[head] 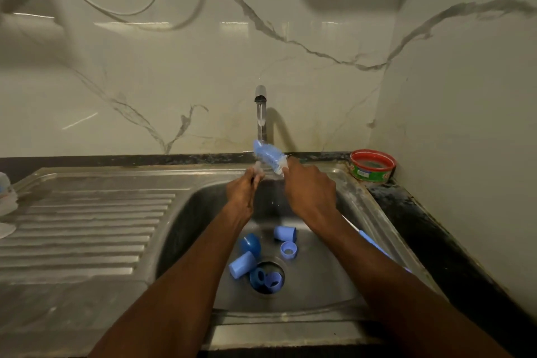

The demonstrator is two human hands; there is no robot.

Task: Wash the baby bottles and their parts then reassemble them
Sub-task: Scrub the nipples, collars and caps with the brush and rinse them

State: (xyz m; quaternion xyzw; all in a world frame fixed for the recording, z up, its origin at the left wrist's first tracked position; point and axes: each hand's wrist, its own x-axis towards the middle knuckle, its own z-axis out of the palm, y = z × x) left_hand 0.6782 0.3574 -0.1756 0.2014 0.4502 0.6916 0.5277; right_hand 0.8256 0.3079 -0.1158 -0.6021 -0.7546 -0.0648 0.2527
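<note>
- Right hand (309, 187): grip clamped round the handle of a blue bottle brush (267, 155); the bristle head sits directly under the stream from the tap (260, 109).
- Left hand (243, 187): fingers curled round a small clear part (258, 167), held just left of the brush head; what the part is cannot be made out through blur.
- Both hands are raised over the far side of the sink (348, 285).
- Sink floor, nearer: blue bottle parts lie loose. A cap (284, 233) and a ring (288, 250) lie right of centre; a dome cap (250, 244) and a tilted cap (241, 265) lie left of them.
- Two more blue rings (267, 278) rest in the drain opening.
- Drainboard (87, 227), left: ribbed steel; a pale item at the far left edge is cut off.
- Bench, far right corner: a red-rimmed green tub (372, 166) stands by the wall.
</note>
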